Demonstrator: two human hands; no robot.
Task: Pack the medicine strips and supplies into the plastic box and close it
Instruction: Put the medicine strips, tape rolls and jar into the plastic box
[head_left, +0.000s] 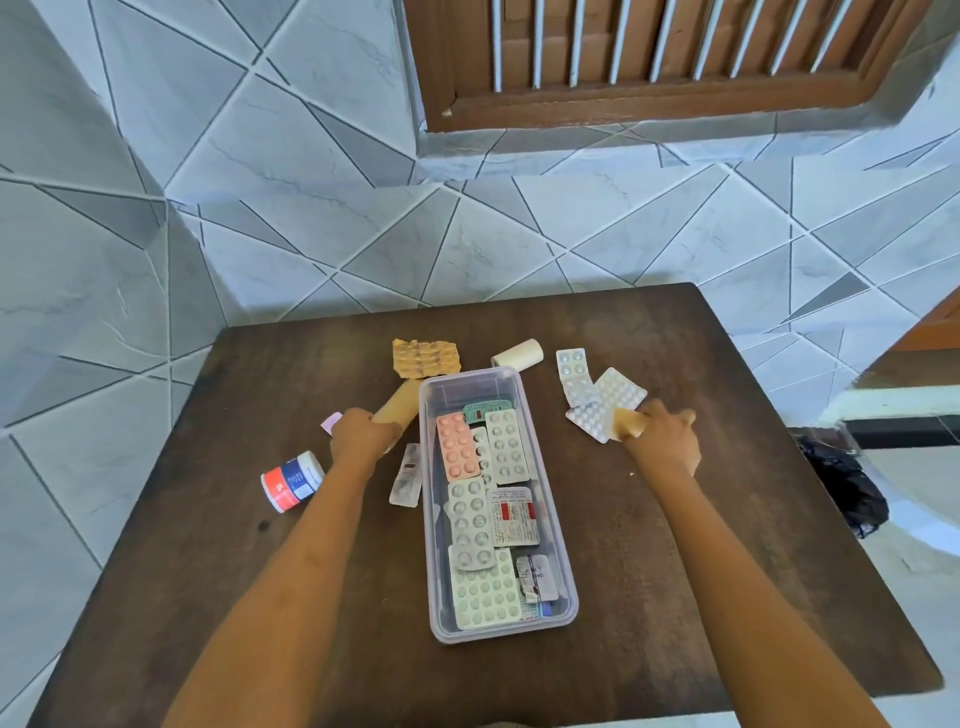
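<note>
A clear plastic box (551, 499) stands open in the middle of the brown table (675, 597), with several medicine strips (470, 514) lying flat inside. My left hand (358, 434) is closed around a tan bandage roll (399, 408) just left of the box's far end. My right hand (662, 439) grips a small tan roll (628, 423) to the right of the box, over some white blister strips (597, 395). No lid is in view.
A gold strip sheet (426, 357) and a white tape roll (518, 354) lie beyond the box. A red, white and blue bottle (292, 480) lies on its side at the left, with a loose strip (408, 475) and a pink item (331, 422) nearby. A tiled wall stands behind.
</note>
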